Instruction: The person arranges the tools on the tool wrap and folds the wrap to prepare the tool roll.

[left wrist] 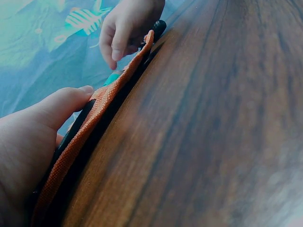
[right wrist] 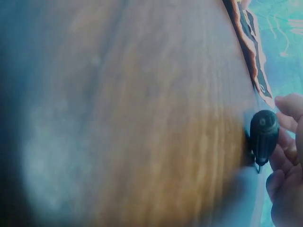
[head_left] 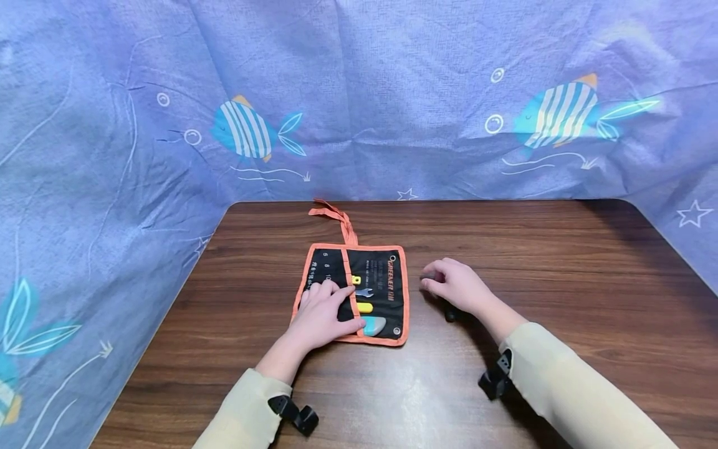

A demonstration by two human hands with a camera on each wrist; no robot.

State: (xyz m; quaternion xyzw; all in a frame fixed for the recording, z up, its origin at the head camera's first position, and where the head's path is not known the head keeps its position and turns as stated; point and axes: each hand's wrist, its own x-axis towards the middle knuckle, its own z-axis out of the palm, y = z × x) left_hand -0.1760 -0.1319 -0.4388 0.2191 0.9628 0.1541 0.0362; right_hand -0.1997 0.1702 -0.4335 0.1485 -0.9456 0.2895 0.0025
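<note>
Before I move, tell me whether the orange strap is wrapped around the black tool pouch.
No, in the head view the orange strap lies out on the table beyond the far edge of the pouch.

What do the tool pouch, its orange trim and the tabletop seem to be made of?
Tool pouch: matte black cloth, perhaps synthetic; it lies thin, slightly bowed.
Orange trim: woven fabric tape; left wrist view shows its weave.
Tabletop: wood or wood-look laminate, satin; brown grain, bright reflection.

Head view high, forward-down; wrist views low, close; all share pouch.
</note>
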